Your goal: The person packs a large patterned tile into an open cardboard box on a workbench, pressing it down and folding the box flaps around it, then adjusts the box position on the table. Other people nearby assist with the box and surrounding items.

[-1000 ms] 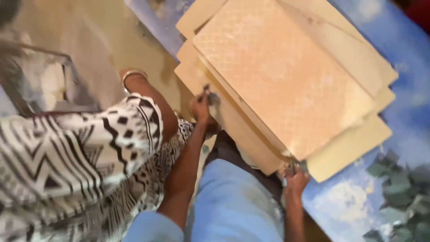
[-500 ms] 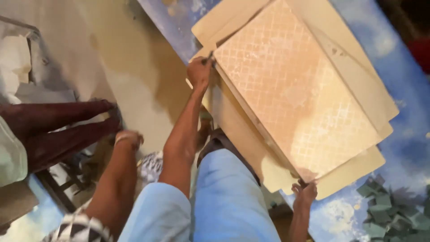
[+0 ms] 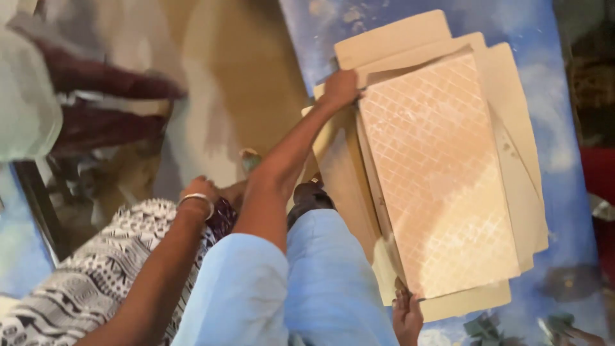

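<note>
Your left hand (image 3: 341,88) fingers now grip the far corner of the large tan square-patterned tile (image 3: 439,176), moved up since before; your right hand (image 3: 407,314) holds its near edge. The tile lies on flat brown cardboard sheets (image 3: 391,38) on the blue floor (image 3: 564,96).

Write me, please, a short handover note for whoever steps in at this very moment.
Left hand: closed on the far corner of the patterned tile.
Right hand: at the tile's near edge, grip unclear.
The tile lies on the cardboard sheets, on the blue surface.
Another person's braceleted hand is off to the left, clear of the tile.
Done: both hands at the tile. Left: the tile is not yet off the cardboard.
</note>
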